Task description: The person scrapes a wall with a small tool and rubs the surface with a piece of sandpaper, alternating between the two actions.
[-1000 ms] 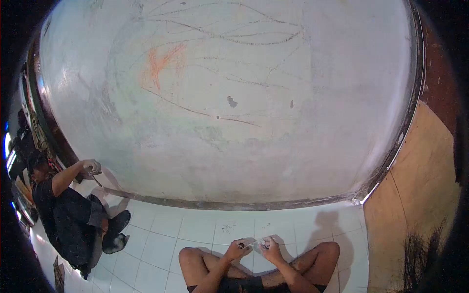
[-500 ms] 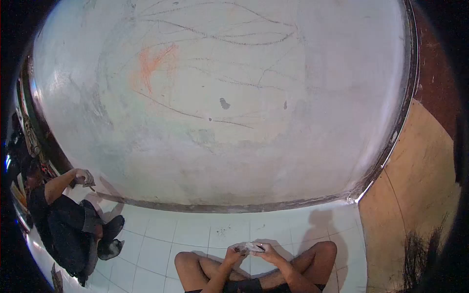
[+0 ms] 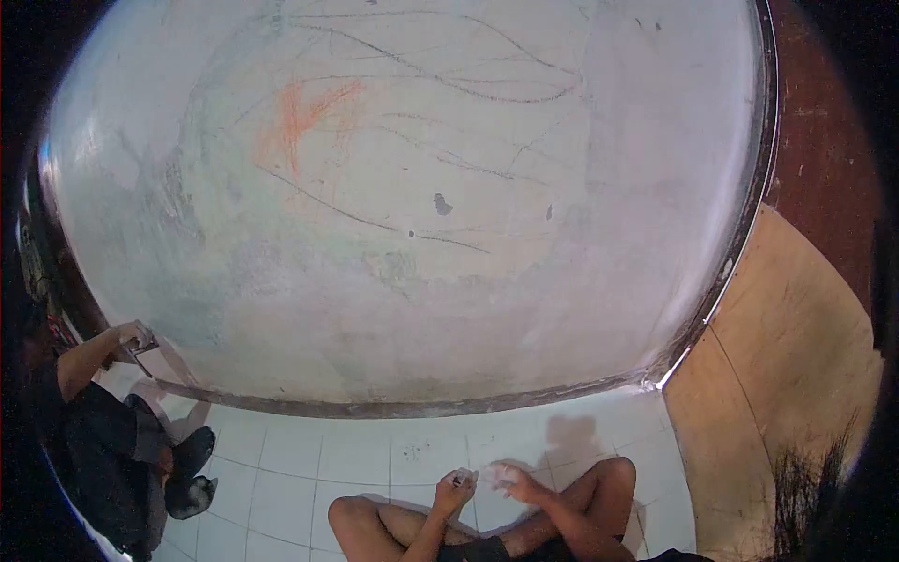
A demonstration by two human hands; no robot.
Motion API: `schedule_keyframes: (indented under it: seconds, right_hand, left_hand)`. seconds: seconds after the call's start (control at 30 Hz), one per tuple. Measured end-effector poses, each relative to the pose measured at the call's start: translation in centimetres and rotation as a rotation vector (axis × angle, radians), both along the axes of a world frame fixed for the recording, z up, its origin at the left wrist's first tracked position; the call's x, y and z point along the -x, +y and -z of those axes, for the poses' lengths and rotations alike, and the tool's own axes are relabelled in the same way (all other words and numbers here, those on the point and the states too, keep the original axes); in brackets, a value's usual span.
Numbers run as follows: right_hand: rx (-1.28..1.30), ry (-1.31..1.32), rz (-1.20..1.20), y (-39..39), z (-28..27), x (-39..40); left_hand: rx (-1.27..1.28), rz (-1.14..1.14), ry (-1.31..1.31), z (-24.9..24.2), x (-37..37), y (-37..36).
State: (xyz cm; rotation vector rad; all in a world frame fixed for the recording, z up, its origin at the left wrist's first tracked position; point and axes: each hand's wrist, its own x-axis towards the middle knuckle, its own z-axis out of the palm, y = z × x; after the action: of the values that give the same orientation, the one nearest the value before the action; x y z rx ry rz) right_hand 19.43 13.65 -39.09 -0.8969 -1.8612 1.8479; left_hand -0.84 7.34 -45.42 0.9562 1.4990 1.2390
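My left hand [image 3: 456, 489] is closed over the floor between my bent legs, its fingers curled round a small thing I cannot make out. Just to its right, my right hand [image 3: 513, 481] is bent inward and smeared by motion. Something pale [image 3: 492, 476] shows at its fingertips, too blurred to name. A narrow gap lies between the hands. Both hands are in front of my crossed legs, with white tile floor [image 3: 356, 468] below.
A scribbled, patchy wall [image 3: 449, 309] fills the view ahead, with a dark strip [image 3: 375, 410] along its foot. At left a person in dark clothes [image 3: 103, 440] sits holding a flat tool [image 3: 143, 348] near the wall. A tan board [image 3: 787, 318] stands at right.
My hands were together round a pale thing; now they are slightly apart, the right one turned and blurred. The whole view has shifted a little. The other person's hand stays near the wall.
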Motion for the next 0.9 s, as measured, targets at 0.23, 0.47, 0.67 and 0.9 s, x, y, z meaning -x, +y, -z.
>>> schedule_keyframes:
  seconds: [0.23, 0.47, 0.67, 0.9]
  right_hand:
    - [-0.832, -0.178, 0.687, 11.2, -24.5, -3.0]
    - [-1.783, -0.339, 0.986, 15.4, -42.5, -0.4]
    - [-1.798, -0.629, 0.969, 18.1, -38.6, 2.0]
    - [-1.86, -0.608, 1.021, 19.4, -38.6, 2.7]
  left_hand:
    - [-0.178, 0.068, 0.203, -2.1, -0.8, -0.1]
    - [-0.243, 0.094, 0.341, -0.3, -0.3, 1.3]
    - [-0.108, 0.111, 0.143, 0.4, -0.4, 1.3]
    - [-0.231, 0.103, 0.141, -5.5, -0.8, -0.4]
